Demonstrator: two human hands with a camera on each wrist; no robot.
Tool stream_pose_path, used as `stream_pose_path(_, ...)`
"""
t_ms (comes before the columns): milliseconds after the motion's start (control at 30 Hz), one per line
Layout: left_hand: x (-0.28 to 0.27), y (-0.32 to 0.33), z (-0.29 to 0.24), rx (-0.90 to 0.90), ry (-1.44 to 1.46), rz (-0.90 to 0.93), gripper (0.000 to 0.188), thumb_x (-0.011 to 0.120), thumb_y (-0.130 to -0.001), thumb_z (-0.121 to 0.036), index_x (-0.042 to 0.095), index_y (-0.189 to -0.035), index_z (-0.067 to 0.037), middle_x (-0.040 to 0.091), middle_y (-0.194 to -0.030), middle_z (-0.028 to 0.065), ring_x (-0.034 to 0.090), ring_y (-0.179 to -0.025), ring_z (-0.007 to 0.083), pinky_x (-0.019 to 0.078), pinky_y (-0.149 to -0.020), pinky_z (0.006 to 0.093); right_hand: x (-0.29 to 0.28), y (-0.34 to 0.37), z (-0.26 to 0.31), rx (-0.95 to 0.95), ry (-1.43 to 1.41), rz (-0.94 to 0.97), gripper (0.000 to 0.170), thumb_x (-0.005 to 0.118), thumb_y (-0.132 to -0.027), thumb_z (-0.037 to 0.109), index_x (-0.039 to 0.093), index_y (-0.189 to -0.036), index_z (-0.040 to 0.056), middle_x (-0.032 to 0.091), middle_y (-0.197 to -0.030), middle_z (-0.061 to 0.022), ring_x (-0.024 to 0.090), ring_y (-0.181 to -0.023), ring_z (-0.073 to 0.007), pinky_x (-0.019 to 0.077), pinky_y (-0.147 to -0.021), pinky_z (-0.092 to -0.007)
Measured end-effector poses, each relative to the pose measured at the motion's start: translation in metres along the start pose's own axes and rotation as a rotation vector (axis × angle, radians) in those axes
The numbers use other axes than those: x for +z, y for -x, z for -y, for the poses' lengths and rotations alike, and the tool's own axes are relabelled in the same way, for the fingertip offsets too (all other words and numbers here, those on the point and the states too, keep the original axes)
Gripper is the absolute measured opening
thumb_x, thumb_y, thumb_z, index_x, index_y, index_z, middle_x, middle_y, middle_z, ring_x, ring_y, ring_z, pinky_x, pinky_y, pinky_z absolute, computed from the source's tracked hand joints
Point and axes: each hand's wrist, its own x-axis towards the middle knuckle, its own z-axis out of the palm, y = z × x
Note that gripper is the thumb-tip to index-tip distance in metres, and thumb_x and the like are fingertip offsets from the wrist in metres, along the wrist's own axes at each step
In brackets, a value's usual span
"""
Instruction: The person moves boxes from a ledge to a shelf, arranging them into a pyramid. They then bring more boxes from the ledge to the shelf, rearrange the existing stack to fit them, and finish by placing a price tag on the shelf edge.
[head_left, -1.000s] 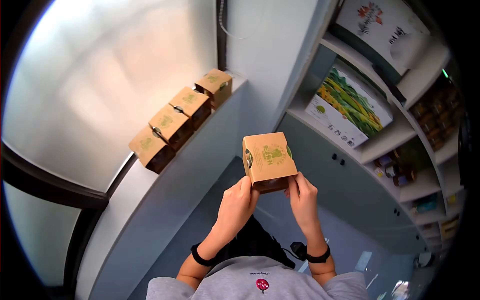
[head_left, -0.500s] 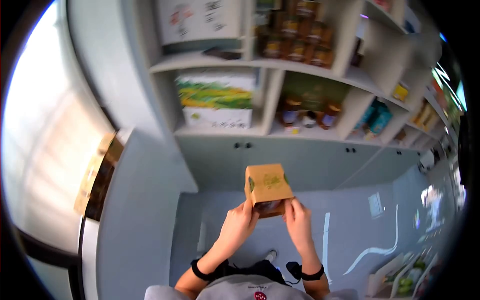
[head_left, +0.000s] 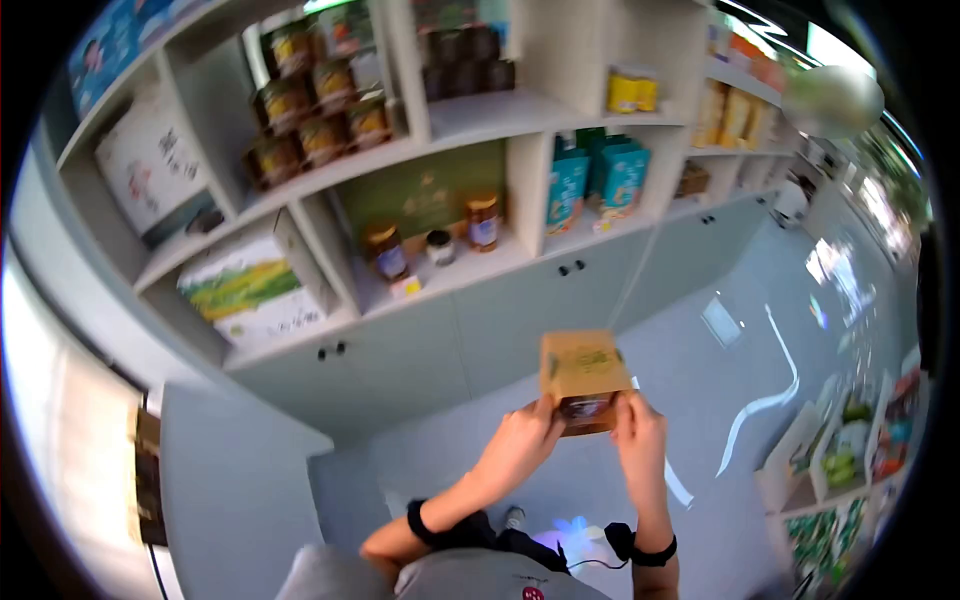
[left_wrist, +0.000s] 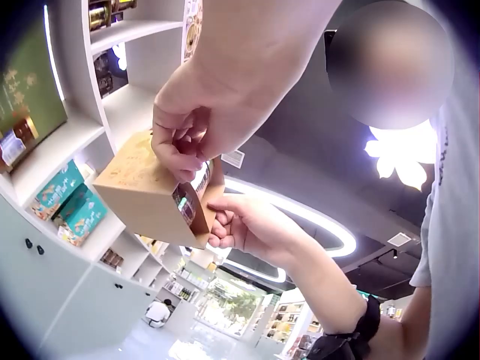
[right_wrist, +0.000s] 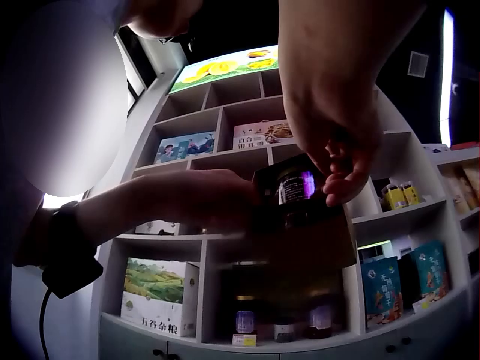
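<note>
Moved since the earlier frame: our view, swung from the ledge towards the shelves [head_left: 490, 113], the box [head_left: 585, 362] carried along. Left hand [head_left: 525, 437]: fingers clamped on the box's near left edge. Right hand [head_left: 640, 428]: fingers clamped on its near right edge. Box: held up before us, over the floor [head_left: 430, 440]; a jar [right_wrist: 296, 189] inside, seen at the open side. In the left wrist view, our left hand covers part of the box. Beyond: cabinet doors [head_left: 530, 315]; above them, a landscape box [head_left: 265, 295], tall jars [head_left: 388, 252], teal packs [head_left: 622, 180]. Far left: cartons [head_left: 148, 470]. Lower right: a rack [head_left: 795, 497].
</note>
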Motion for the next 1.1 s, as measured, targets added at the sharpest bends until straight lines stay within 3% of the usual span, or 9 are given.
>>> stream_pose_path(67,0.018,-0.012,0.011,-0.009,0.016,0.052,0.015,0.054,-0.085,-0.008,0.048,-0.09,0.005,0.059,-0.07,0.0244,0.059,-0.064,0.0429,0.049,-0.057,0.0467,-0.005,-0.009,0.004,0.087,-0.02,0.011,0.016,0.049,-0.095,0.011,0.052,-0.085,-0.0014,0.054,-0.061,-0.0159,0.054,-0.047,-0.0256,0.0406,-0.046,-0.0344)
stream_pose_path(100,0.023,-0.02,0.018,-0.014,0.016,0.063,0.016,0.054,-0.084,-0.008,0.048,-0.091,0.005,0.059,-0.071,0.0245,0.059,-0.065,0.043,0.0495,-0.058,0.0474,-0.002,-0.013,0.001,0.127,-0.055,0.014,0.018,0.047,-0.097,0.014,0.055,-0.089,-0.0001,0.053,-0.057,-0.01,0.05,-0.045,-0.0134,0.0401,-0.044,-0.0307)
stream_pose_path(133,0.023,-0.027,0.021,-0.023,0.017,0.09,0.017,0.054,-0.084,-0.009,0.047,-0.091,0.005,0.059,-0.072,0.0246,0.06,-0.065,0.0426,0.0501,-0.058,0.0477,0.005,-0.018,-0.015,0.074,-0.04,-0.004,0.019,0.047,-0.097,0.015,0.056,-0.09,0.0006,0.052,-0.055,-0.0071,0.049,-0.045,-0.0114,0.0395,-0.044,-0.0294)
stream_pose_path(233,0.018,-0.038,0.038,0.015,0.035,0.03,0.019,0.054,-0.083,-0.009,0.046,-0.091,0.006,0.06,-0.076,0.024,0.06,-0.066,0.0423,0.0509,-0.059,0.0476,0.021,-0.041,-0.029,0.004,-0.023,0.071,0.021,0.046,-0.098,0.016,0.056,-0.088,0.0,0.049,-0.048,-0.0072,0.05,-0.043,-0.0134,0.0399,-0.043,-0.0295)
stream_pose_path(500,-0.065,-0.03,0.1,-0.348,-0.108,-0.276,0.017,0.056,-0.081,-0.008,0.045,-0.084,0.005,0.06,-0.075,0.0214,0.06,-0.066,0.0413,0.0501,-0.061,0.0475,0.148,-0.12,0.026,-0.172,-0.213,0.477,0.028,0.047,-0.098,0.014,0.046,-0.075,-0.0019,0.049,-0.047,-0.0083,0.051,-0.041,-0.0153,0.0417,-0.043,-0.0298)
stream_pose_path(700,-0.112,0.0,0.136,-0.537,-0.205,-0.487,0.017,0.056,-0.082,-0.008,0.044,-0.08,0.004,0.056,-0.072,0.0207,0.058,-0.064,0.0407,0.0483,-0.06,0.0468,0.229,-0.123,0.075,-0.307,-0.269,0.71,0.027,0.047,-0.097,0.013,0.047,-0.075,-0.0024,0.051,-0.049,-0.0083,0.051,-0.042,-0.0148,0.0421,-0.044,-0.0288)
stream_pose_path(900,-0.113,-0.005,0.146,-0.572,-0.173,-0.536,0.017,0.056,-0.083,-0.009,0.044,-0.08,0.004,0.056,-0.068,0.0192,0.058,-0.061,0.0388,0.0483,-0.057,0.0453,0.244,-0.134,0.082,-0.352,-0.231,0.762,0.034,0.046,-0.098,0.015,0.04,-0.069,-0.0002,0.049,-0.047,-0.0077,0.052,-0.041,-0.0146,0.0426,-0.044,-0.028)
stream_pose_path(1100,-0.102,-0.03,0.145,-0.592,-0.141,-0.511,0.017,0.056,-0.082,-0.008,0.044,-0.08,0.004,0.057,-0.068,0.0199,0.058,-0.062,0.0398,0.0484,-0.059,0.0459,0.24,-0.16,0.064,-0.292,-0.238,0.777,0.026,0.046,-0.097,0.012,0.048,-0.076,-0.0027,0.05,-0.047,-0.0075,0.051,-0.041,-0.014,0.0413,-0.043,-0.0274)
